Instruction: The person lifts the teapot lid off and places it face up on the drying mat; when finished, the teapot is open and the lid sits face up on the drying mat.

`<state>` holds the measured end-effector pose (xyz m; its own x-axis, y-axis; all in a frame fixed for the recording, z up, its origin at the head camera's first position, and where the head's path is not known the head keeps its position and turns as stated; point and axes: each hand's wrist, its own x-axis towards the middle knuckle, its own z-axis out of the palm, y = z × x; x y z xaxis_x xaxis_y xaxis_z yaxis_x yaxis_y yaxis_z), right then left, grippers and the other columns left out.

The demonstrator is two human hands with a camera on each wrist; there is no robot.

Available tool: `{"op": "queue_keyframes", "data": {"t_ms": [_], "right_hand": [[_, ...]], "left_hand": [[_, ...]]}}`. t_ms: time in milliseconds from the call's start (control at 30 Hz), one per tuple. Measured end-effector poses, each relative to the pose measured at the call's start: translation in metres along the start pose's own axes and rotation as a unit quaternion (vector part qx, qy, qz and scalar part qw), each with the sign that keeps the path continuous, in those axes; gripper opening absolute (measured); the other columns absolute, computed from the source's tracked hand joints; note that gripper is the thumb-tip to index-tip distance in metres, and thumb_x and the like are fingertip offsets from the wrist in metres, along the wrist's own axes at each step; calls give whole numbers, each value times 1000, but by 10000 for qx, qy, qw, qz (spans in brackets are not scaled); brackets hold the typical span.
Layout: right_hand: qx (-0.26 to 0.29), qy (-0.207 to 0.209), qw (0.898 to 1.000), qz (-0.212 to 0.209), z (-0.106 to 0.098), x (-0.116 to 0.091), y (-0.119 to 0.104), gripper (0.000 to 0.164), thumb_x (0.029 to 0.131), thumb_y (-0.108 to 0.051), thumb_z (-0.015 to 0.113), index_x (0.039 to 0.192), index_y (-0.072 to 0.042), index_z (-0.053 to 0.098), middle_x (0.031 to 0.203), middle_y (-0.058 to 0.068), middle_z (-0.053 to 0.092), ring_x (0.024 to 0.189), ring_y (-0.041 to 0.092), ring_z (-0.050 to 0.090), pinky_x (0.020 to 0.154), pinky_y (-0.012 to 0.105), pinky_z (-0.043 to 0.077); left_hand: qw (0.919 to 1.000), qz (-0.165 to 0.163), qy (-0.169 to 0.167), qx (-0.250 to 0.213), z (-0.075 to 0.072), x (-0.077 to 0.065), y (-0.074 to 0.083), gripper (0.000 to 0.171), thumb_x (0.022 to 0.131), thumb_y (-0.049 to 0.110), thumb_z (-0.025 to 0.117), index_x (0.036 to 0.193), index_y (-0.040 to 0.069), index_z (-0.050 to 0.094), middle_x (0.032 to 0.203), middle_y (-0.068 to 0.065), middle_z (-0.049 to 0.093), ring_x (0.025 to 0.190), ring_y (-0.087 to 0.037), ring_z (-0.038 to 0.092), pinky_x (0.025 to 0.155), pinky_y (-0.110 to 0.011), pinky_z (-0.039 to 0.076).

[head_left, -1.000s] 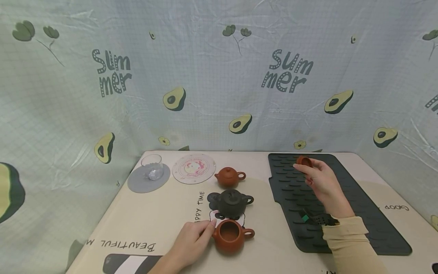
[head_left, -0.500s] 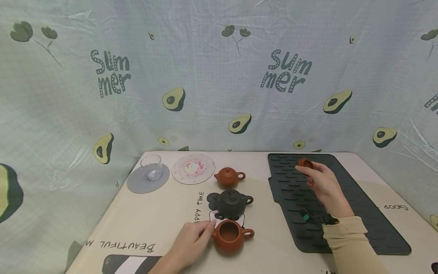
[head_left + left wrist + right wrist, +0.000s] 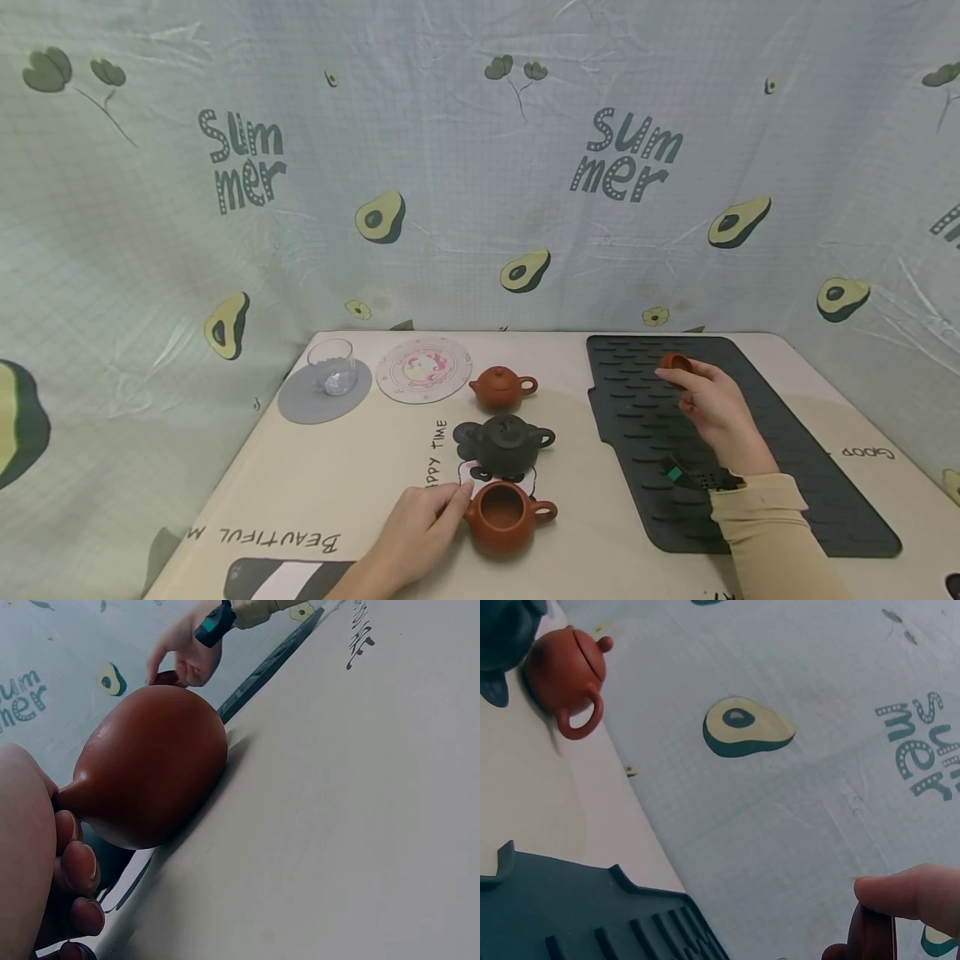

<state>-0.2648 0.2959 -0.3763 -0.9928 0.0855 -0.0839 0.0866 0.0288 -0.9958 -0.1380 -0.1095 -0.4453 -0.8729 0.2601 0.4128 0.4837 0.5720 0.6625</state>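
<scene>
Resting on the desk [image 3: 600, 542]: 1 uncovered teapot [image 3: 501, 537], its spout [image 3: 73, 793] pinched by fingers of the left hand [image 3: 420, 525]. Fingers of the right hand [image 3: 718, 408] pinch 1 small brown piece [image 3: 675, 361], apparently a lid, above the black mat [image 3: 667, 517]. Beyond: 1 black teapot [image 3: 508, 446], 1 brown teapot [image 3: 498, 389].

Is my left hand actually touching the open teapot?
Touching. The left wrist view shows it: the left hand grips the spout of the open teapot, with no gap between fingers and spout.

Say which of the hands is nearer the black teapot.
Left. The left hand is just front-left of the black teapot; the right hand is farther right, above the ribbed mat.
</scene>
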Motion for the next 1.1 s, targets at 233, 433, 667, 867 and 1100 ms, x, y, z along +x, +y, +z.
{"op": "queue_keyframes", "data": {"t_ms": [233, 433, 667, 867, 1100], "right_hand": [[332, 106, 9994, 90, -9, 0, 5, 90, 99, -23, 71, 162, -1, 9, 127, 1, 39, 69, 6, 38, 65, 24, 42], [600, 199, 9979, 167, -18, 1, 11, 84, 102, -19, 65, 162, -2, 9, 127, 0, 39, 69, 6, 36, 64, 23, 40], [590, 471, 9967, 312, -28, 3, 20, 80, 103, -20, 64, 163, -4, 13, 124, -2, 40, 72, 8, 39, 64, 25, 42], [362, 1072, 9925, 457, -40, 3, 27, 81, 99, -26, 70, 162, -6, 22, 116, -3, 46, 80, 9, 45, 67, 24, 45], [-423, 1573, 9857, 439, -50, 5, 31, 82, 98, -29, 71, 160, -2, 25, 108, -2, 49, 73, 9, 49, 63, 27, 44]], "left_hand": [[10000, -68, -48, 14, 1, -1, -1, 42, 108, 27, 55, 66, 27, 56, 55, 29, 32, 54, 3, 36, 53, -17, 30], [9998, -100, -134, -65, 1, 0, -1, 42, 108, 28, 54, 66, 26, 56, 55, 28, 33, 54, 3, 37, 52, -17, 29], [9999, -58, -103, -50, 2, 0, -1, 42, 108, 27, 55, 66, 26, 57, 55, 29, 32, 53, 3, 37, 52, -17, 30], [9999, -98, -65, -20, 2, 0, 1, 41, 108, 27, 55, 67, 28, 58, 55, 29, 33, 53, 3, 38, 52, -17, 31], [9998, -182, -73, 10, -3, 0, 2, 41, 108, 29, 54, 68, 30, 59, 55, 26, 34, 54, 2, 39, 53, -17, 31]]}}
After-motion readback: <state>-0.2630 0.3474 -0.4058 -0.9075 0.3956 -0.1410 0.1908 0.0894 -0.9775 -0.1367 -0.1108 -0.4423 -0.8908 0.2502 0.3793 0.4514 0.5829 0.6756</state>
